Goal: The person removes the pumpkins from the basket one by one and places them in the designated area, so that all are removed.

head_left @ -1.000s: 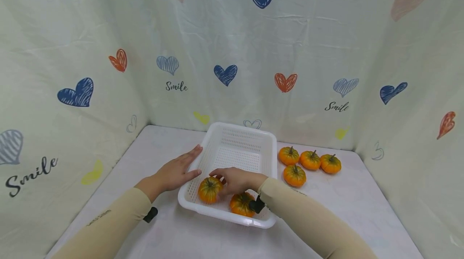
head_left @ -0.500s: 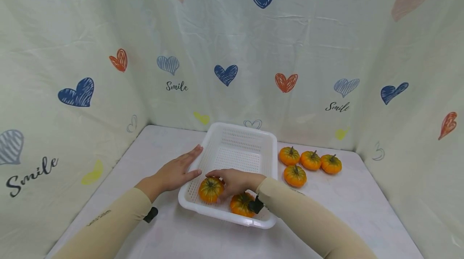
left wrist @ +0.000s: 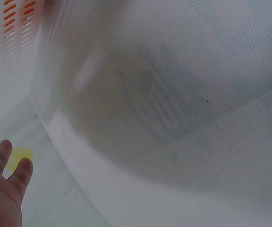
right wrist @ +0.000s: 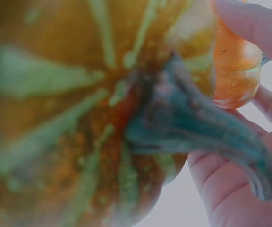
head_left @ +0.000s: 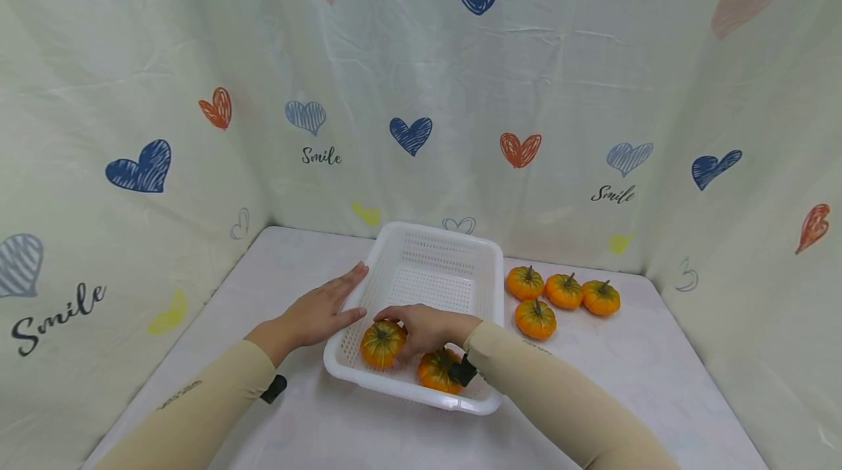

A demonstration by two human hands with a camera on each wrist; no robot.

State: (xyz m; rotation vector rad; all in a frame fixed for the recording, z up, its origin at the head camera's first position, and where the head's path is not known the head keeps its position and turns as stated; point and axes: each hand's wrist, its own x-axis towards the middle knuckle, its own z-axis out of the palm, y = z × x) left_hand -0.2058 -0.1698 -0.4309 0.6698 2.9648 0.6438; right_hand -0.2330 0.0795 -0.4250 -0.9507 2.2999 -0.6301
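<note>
In the head view, a white plastic basket [head_left: 498, 294] stands on the table with two small pumpkins at its near end. My right hand [head_left: 427, 329] reaches inside, fingers and thumb curled round the side of the left pumpkin [head_left: 380, 346]. The second pumpkin [head_left: 437, 371] sits under my right wrist; its striped skin and green stem [right wrist: 192, 118] fill much of the right wrist view. Beyond it, that view shows the held pumpkin [right wrist: 235, 71] between thumb and fingers. My left hand [head_left: 319, 314], fingers straight, rests against the basket's left rim.
Right of the basket, several more pumpkins [head_left: 536, 319] are grouped on the white table [head_left: 618, 375]. A pale curtain [head_left: 559, 90] printed with hearts surrounds the table at the back and sides.
My right hand's fingers have shifted slightly left over the top of the left pumpkin. My left hand and the basket have stayed in place.
</note>
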